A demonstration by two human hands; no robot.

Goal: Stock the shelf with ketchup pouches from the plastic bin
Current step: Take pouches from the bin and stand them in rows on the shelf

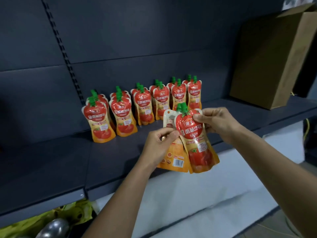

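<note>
I observe two glossy ketchup pouches (pixel 197 143), waisted, red-and-orange with green caps, held above the dark matte shelf (pixel 68 165) edge. Left hand (pixel 157 145) pinches the reversed rear pouch; right hand (pixel 216 122) grips the front one. Stocked pouches (pixel 142 103) stand upright in rows behind.

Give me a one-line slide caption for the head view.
Both hands, left and right, hold two ketchup pouches above the shelf, near six stocked rows.

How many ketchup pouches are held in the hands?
2: front-facing red-and-orange ketchup pouch in the right hand, back-facing ketchup pouch behind it in the left hand; another might hide between.
</note>
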